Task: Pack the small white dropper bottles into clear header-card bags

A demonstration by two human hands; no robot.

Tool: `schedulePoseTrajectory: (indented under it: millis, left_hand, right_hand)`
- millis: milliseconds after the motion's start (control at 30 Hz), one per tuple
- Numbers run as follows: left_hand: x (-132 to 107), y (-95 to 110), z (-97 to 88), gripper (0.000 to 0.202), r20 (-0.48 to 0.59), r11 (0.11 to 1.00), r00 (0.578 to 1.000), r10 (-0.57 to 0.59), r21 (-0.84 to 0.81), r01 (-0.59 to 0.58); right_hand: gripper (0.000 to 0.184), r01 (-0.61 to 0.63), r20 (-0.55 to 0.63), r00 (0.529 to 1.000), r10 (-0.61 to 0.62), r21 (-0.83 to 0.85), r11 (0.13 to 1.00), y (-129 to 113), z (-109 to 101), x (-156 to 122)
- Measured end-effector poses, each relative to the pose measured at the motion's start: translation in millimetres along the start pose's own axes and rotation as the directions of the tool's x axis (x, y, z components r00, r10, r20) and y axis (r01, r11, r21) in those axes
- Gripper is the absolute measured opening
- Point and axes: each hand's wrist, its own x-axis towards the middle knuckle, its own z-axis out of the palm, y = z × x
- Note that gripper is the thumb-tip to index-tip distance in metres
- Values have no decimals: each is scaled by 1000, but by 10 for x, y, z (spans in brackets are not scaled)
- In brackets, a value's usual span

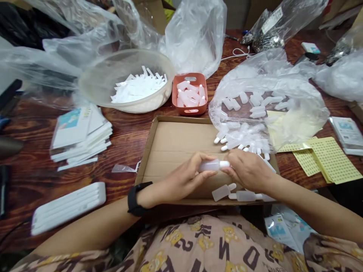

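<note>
My left hand [188, 172] is closed around the body of a small translucent plastic bottle [209, 165], held sideways over the cardboard tray [178, 141]. The fingers of my right hand [245, 170] are closed on the bottle's white cap end, at the right. Below my hands, several similar bottles [221, 192] lie along the tray's near edge. More capped bottles [241, 138] spill from a clear plastic bag [295, 87] over the tray's right side.
A cloudy bowl [93, 81] of white strips and an orange basket [190, 109] of bottles stand behind the tray. Packaged cards [82, 132] and a white power strip [69, 207] lie left. Yellow label sheets [337, 160] lie right.
</note>
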Motion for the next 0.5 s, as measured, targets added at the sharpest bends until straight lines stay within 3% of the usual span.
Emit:
schedulePoseTrajectory:
  millis: [33,100,200,267,300,400,500]
  left_hand:
    - [16,0,-17,31,2,1000,1000,5,7,-5]
    - [81,-29,-44,30,-37,990,992,124,74,-121]
    - [312,-178,-172,28,-18,946,968,251,218,-241]
    - [556,-356,-381,34,-9,937,988,155,319,-144]
    - [691,-468,-520,39,-62,928,994,91,367,-62]
    - [1068,-842,-983,50,-253,878,968,2,464,119]
    - [1313,-1075,-1292,55,-301,851,953,26,507,136]
  right_hand:
    - [62,87,-61,994,-95,-117,989,6,-11,18]
    - [60,177,-62,980,-190,-171,969,21,-15,57]
    - [56,152,27,988,-150,-101,983,109,-82,161]
    - [55,56,53,997,-49,-149,987,259,-245,265]
    - [53,-15,20,1000,20,-207,978,366,-370,317]
    - [40,-251,-228,959,170,-396,883,787,-879,417]
    - [30,-423,-399,888,229,-512,748,1288,-1411,392]
